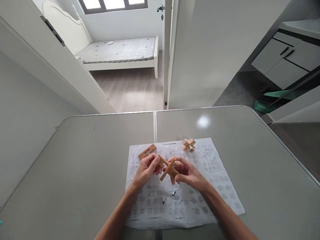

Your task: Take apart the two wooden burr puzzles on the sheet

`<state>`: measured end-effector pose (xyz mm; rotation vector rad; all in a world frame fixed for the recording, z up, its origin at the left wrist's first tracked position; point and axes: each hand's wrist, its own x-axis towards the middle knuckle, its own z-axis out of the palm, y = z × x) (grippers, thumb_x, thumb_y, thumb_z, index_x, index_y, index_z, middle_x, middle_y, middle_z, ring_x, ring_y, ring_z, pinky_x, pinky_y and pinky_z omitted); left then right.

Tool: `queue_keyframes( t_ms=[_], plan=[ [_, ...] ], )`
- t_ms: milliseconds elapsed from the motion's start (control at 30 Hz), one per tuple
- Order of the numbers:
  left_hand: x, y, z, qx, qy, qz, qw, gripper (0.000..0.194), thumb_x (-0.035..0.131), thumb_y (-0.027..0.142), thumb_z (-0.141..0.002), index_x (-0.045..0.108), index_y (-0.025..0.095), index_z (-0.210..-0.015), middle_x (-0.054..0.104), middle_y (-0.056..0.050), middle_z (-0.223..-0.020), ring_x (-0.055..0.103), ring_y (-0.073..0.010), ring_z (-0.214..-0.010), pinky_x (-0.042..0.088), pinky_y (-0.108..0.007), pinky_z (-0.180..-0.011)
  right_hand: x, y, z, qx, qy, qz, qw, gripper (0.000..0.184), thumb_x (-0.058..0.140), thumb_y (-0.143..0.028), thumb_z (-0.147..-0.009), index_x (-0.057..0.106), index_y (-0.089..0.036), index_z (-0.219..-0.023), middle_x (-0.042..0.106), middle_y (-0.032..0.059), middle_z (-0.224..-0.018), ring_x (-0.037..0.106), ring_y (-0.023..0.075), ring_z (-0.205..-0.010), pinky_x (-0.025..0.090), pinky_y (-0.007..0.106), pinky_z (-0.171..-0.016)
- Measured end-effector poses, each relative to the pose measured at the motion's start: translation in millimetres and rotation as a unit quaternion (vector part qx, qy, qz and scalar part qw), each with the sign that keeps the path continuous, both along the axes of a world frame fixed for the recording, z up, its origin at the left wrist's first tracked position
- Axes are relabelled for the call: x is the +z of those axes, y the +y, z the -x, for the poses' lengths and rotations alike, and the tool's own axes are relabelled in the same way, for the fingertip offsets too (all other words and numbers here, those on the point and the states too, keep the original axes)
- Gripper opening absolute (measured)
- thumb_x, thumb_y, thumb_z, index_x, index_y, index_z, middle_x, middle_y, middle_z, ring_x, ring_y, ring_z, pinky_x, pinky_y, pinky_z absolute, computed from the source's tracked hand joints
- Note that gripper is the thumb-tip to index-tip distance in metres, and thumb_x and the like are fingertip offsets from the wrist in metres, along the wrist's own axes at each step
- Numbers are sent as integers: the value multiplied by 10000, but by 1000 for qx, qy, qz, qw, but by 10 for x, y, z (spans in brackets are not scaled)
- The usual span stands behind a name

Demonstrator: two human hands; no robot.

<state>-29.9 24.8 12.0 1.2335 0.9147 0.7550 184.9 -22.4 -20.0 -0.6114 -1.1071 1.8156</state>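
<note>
Left hand (147, 168) and right hand (189, 174) pinch crossed wooden pieces (168, 169); seemingly being fitted; next move likely needs careful alignment.

From the near side, both forearms (119, 207) slanted inward; left hand (146, 168) and right hand (188, 173) nearly met, each pinching.

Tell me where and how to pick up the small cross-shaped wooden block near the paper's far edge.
Likely best from above, pinching two opposite arms of the wooden block between thumb and fingertips: they jut from its middle and look uncovered. Come over its far or right side, since the right hand is just in front, holding crossed wooden pieces.
</note>
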Motion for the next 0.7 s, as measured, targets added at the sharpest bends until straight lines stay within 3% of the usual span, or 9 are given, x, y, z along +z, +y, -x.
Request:
queue_keyframes(
  t_ms=[200, 433, 700],
  plan=[
    [0, 4, -8, 0, 1, 1, 1000, 477, 581, 609, -985, 556, 174, -792, 604, -5, -628, 510, -108, -530, 411, -244, -528, 8, -6, 19, -23, 6, 17, 1000, 474, 850, -395, -874, 599, -261, -1253, 749, 78, -1100, 660, 117, -577, 532, 269, -548],
    [21, 3, -36, 19, -5, 10, 1000, 487, 593, 620, -975, 512, 189, -762, 567, 19, -592, 479, -100, -512, 384, -240, -524, 53, -3, 19, -44, -15, 36, 998, 328, 800, -368, -920, 565, -252, -1118, 742, 10, -887, 710, 141, -512, 463, 198, -420],
    [4, 9, -32, 29, -5, 14, 999, 484, 593, 622, -972, 512, 193, -762, 558, 25, -589, 470, -101, -505, 380, -244, -522, 81, -2, 16, -37, -18, 25, 999, 326, 765, -402, -949, 548, -245, -1136, 780, 60, -982, 730, 143, -537, 487, 200, -439]
  ],
)
